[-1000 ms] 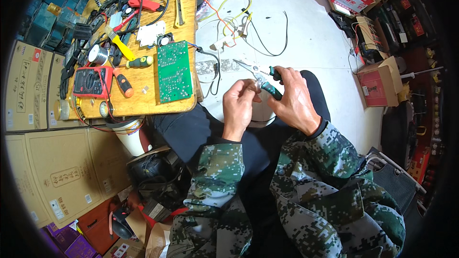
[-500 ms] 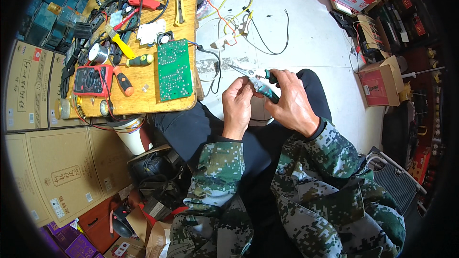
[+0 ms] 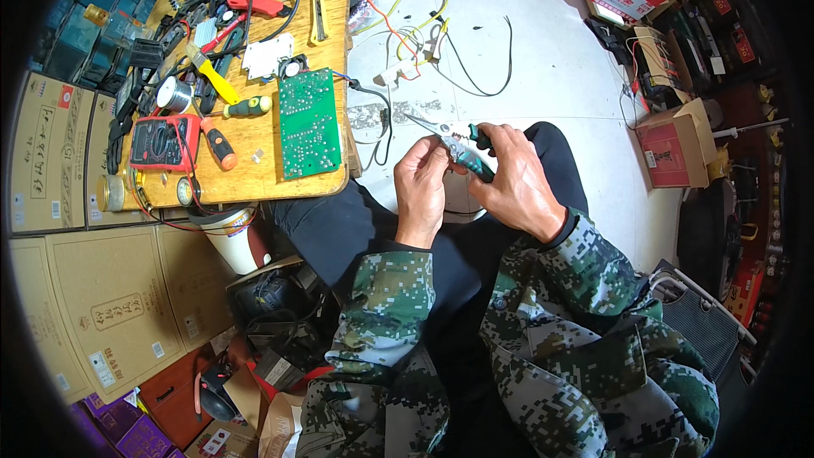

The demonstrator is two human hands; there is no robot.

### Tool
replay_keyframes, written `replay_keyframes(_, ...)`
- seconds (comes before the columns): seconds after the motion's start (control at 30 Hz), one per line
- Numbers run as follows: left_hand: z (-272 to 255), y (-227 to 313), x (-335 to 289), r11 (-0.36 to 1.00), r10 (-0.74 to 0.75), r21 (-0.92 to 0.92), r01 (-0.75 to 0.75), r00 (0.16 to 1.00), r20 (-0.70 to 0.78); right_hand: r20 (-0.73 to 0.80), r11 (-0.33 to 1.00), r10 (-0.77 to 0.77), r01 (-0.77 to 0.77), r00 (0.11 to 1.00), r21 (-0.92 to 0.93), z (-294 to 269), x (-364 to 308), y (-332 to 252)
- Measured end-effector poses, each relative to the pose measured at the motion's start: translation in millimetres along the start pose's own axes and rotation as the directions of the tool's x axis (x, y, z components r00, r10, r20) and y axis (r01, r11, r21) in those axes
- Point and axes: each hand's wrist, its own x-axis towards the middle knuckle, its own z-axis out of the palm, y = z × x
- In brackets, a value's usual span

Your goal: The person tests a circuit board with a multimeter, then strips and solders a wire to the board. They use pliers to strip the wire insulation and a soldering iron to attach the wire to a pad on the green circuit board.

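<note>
My right hand [image 3: 524, 178] is wrapped round spring-loaded snips [image 3: 465, 159] with dark green handles. Their long pointed metal blades aim up and to the left, over the floor. Close against the tool, my left hand [image 3: 421, 188] has its thumb and fingertips pinched together. Whatever lies between those fingertips is too small or hidden to make out. Both hands are above my lap. To their left, a green circuit board [image 3: 310, 125] lies at the right edge of the wooden table [image 3: 270, 185], solder side up.
On the table are a red multimeter [image 3: 164, 143], a screwdriver [image 3: 220, 146], a yellow-handled brush [image 3: 217, 80], a solder spool [image 3: 174, 95] and a utility knife [image 3: 319, 17]. Loose cables [image 3: 441, 27] trail over the floor. Cartons [image 3: 110, 305] stand left; an opened box [image 3: 676, 144] sits right.
The snips and my fingertips have shifted only very slightly. Everything else stays in place.
</note>
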Motion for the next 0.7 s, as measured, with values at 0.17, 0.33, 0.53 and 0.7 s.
replay_keyframes(0.17,1.6,0.0,0.4,1.000,-0.010,-0.019,0.010,1.000,-0.011,0.002,1.000,0.010,-0.010,1.000,0.008,1.9,-0.6,1.3)
replay_keyframes(0.33,-1.3,-1.2,1.6,0.999,-0.013,-0.029,0.013,1.000,0.009,0.011,1.000,0.008,-0.008,1.000,0.012,1.5,-0.8,2.1)
replay_keyframes(0.53,-0.7,-2.1,1.3,0.999,-0.010,-0.049,0.010,1.000,-0.002,0.026,1.000,0.001,-0.001,1.000,0.007,1.1,0.3,2.0)
replay_keyframes(0.7,0.4,-1.4,0.9,0.999,0.008,-0.045,-0.009,1.000,-0.008,0.048,0.999,0.021,-0.023,0.999,0.037,-1.4,1.2,-0.5)
